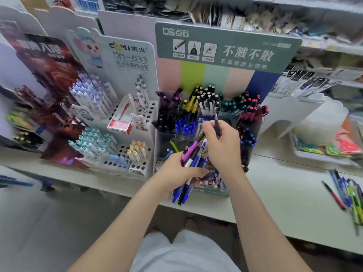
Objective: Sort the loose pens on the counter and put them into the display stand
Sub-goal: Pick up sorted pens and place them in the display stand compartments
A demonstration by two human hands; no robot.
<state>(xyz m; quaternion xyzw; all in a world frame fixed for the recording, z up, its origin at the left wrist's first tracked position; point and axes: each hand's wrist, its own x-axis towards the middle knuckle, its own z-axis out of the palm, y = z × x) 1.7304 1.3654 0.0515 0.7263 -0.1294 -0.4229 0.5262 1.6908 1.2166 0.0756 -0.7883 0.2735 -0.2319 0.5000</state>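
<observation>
We've got open surface [284, 184] right of the display stand [227, 49] until the loose pens [349, 195]; white pen rack [135, 71] crowds its left.

- A tabletop [275, 193] runs left to right in front of the person, with a shelf [255, 8] behind it.
- The display stand [227, 55] sits on the tabletop at centre, its backboard at the rear and pen-filled compartments in front.
- The left hand [176, 171] holds a bundle of pens [193, 154] before the stand's front edge.
- The right hand [224, 142], just right of it, holds a single pen [216, 122] above the middle compartments.
- A perforated stand [135, 59] is just left of the display stand, with a box [119, 122] lying on it.
- Another stand [49, 61] is further left.
- Loose pens [347, 193] lie on the tabletop far right, well apart from the display stand.
- A tray [318, 157] sits behind those loose pens.
</observation>
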